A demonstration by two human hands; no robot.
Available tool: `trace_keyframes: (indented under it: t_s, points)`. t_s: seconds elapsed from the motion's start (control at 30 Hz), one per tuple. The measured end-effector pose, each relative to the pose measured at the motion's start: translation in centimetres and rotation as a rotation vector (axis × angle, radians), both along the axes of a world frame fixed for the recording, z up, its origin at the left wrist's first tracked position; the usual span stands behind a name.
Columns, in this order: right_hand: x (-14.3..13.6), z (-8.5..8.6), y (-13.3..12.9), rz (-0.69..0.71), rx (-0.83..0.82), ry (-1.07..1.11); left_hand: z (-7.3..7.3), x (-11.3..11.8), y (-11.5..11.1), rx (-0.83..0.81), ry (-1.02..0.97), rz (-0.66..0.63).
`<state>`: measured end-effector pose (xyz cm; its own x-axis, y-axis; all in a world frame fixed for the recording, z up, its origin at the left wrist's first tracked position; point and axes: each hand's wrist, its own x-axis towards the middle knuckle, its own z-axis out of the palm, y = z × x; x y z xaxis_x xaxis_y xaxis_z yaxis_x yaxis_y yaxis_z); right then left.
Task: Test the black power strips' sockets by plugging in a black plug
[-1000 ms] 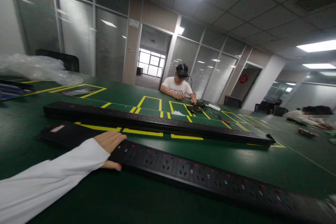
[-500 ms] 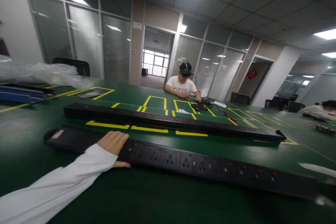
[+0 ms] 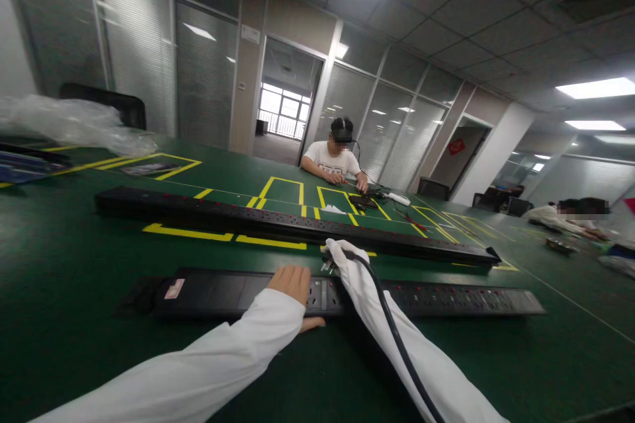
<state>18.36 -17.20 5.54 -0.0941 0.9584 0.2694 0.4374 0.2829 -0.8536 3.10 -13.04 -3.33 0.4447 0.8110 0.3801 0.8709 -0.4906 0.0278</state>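
Note:
A long black power strip [image 3: 213,291] lies across the green table in front of me, with rows of sockets and a small pale label near its left end. My left hand [image 3: 290,287] is closed over its body, fingers on top and thumb along the near edge. Above the strip, just right of that hand, my white-gloved right hand [image 3: 343,258] pinches a plug [image 3: 328,267] with metal prongs pointing down-left. From the plug a thick black cable [image 3: 387,310] runs back along my right sleeve. The prongs are apart from the sockets.
A second long black power strip [image 3: 198,209] lies beyond, parallel to yellow tape marks [image 3: 270,242]. Clear plastic wrap [image 3: 74,124] sits at far left. Across the table a person [image 3: 337,158] in a headset handles small items near black cables [image 3: 377,195]. Another person is at far right.
My right hand has come into view with the plug and cable. The near power strip has shifted and turned straighter across the table; my left hand now sits farther right along it.

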Motion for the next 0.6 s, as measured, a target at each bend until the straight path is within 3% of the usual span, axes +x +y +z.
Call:
trace_keyframes:
  t_s: [0.1,0.2,0.27,0.43,0.6]
  points:
    - [-0.1,-1.1,2.6,-0.048,-0.035,-0.015,0.4,-2.1,-0.1,-0.061,0.015,0.004]
    - [-0.4,-2.2,4.9,0.014,-0.171,-0.053,0.9,-3.9,-0.3,-0.138,0.053,0.04]
    - [-0.6,-2.6,5.8,0.018,-0.165,-0.07,1.2,-4.7,-0.5,-0.152,0.055,0.078]
    - [-0.5,-2.3,5.2,-0.027,-0.039,-0.115,1.3,-7.6,-0.7,-0.174,0.035,0.148]
    - [-1.1,-1.2,4.0,-0.036,0.033,-0.144,1.6,-10.7,-0.7,-0.183,0.029,0.129]
